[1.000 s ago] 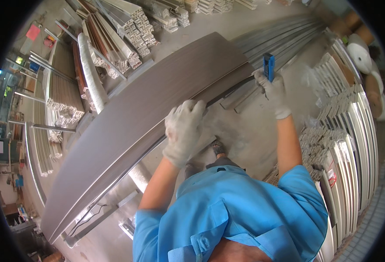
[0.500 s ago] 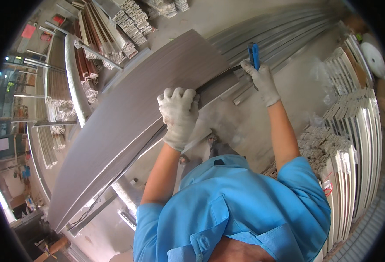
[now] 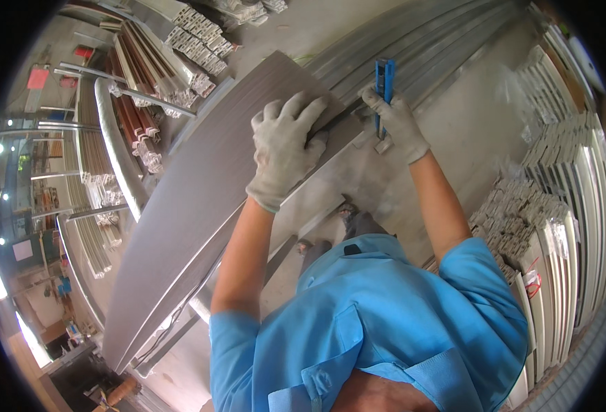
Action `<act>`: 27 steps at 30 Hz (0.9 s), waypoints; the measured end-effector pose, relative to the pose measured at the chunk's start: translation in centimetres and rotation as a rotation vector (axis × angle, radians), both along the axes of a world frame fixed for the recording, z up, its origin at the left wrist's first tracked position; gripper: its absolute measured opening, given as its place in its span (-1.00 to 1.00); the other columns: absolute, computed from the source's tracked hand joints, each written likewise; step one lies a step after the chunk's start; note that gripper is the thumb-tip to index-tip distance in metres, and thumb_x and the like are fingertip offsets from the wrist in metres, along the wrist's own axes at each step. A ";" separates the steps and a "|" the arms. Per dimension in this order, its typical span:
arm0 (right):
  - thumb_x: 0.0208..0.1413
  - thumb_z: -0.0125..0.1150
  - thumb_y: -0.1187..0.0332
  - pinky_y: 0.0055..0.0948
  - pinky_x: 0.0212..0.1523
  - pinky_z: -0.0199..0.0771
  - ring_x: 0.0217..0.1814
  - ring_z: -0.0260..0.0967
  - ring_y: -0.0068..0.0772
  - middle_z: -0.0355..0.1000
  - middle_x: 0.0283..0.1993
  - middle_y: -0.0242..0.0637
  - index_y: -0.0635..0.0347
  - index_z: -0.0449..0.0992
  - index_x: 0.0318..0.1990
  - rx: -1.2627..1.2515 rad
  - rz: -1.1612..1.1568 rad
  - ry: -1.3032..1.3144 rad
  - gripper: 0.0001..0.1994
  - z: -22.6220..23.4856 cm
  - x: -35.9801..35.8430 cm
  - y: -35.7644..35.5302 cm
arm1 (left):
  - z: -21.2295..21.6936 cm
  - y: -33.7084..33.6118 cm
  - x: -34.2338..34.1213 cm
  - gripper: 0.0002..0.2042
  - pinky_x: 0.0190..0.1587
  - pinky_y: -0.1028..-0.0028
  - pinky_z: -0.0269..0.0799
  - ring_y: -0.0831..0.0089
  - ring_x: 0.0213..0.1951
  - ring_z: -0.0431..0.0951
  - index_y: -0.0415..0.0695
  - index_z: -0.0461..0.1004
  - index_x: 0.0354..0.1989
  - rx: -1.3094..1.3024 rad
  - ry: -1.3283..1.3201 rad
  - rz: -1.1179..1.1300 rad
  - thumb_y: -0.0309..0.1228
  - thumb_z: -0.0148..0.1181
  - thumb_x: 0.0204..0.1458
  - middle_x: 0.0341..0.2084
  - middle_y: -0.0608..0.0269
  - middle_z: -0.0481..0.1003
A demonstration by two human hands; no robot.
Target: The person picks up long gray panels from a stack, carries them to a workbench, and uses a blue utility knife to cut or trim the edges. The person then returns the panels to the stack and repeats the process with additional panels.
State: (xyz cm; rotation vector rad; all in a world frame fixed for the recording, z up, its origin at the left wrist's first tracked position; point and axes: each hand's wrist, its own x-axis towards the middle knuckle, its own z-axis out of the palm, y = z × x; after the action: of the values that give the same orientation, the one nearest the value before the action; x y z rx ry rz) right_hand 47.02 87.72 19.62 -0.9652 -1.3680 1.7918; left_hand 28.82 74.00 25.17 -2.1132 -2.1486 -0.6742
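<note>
A long grey-brown panel (image 3: 193,185) with a fine grain runs diagonally in front of me. My left hand (image 3: 282,151), in a pale work glove, rests on it near the far end. Its fingers are spread, with the thumb beside the panel's near edge. A dark strip (image 3: 345,113) follows that edge between my hands; how far it passes under the left hand is hidden. My gloved right hand (image 3: 403,130), just off the panel's far end, is closed around a blue utility knife (image 3: 385,74) held upright. The blade cannot be made out.
Long grey profiles (image 3: 413,51) lie beyond the panel. Racked brown and white profiles (image 3: 134,89) stand at the left, beside a pale wrapped roll (image 3: 119,147). Stacked white-edged lengths (image 3: 557,199) line the right side. My feet (image 3: 347,209) are on the floor below the panel.
My left hand has gone from a fist at the panel's edge to spread fingers on its surface, farther along. The right hand with the utility knife has shifted slightly left.
</note>
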 end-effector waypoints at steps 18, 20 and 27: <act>0.21 0.34 0.13 -0.64 -0.55 0.31 -0.57 0.30 -0.69 0.51 -0.37 -0.43 0.16 0.53 -0.17 0.087 -0.053 -0.014 -0.72 -0.5 0.6 0.3 | -1.2 4.9 0.4 -0.77 0.05 0.05 0.28 0.10 0.00 0.43 -0.03 0.55 -0.12 0.024 0.094 -0.256 -0.39 0.21 0.01 -0.12 0.30 0.54; 0.21 0.35 0.11 -0.64 -0.58 0.25 -0.60 0.26 -0.70 0.49 -0.38 -0.44 0.15 0.52 -0.07 -0.023 -0.035 0.098 -0.67 -0.6 1.0 -0.7 | -1.1 5.0 0.5 -0.77 0.05 0.05 0.29 0.09 0.01 0.43 -0.03 0.55 -0.12 -0.014 0.116 -0.240 -0.39 0.21 0.02 -0.12 0.29 0.54; 0.30 0.14 -0.11 -0.63 -0.47 0.31 -0.44 0.29 -0.72 0.45 -0.35 -0.46 0.11 0.39 0.20 0.166 -0.164 -0.111 -0.47 -0.6 1.0 -3.3 | -0.8 3.7 0.8 -0.63 0.16 0.07 0.28 0.05 0.10 0.41 -0.07 0.48 0.07 0.013 -0.013 -0.181 -0.31 0.26 0.06 0.01 0.20 0.50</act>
State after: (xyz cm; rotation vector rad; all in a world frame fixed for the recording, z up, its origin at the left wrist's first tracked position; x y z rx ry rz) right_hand 47.98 84.46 19.05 -1.0664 -1.4367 1.4984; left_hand 29.64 77.75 24.34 -2.3220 -1.9696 -0.7163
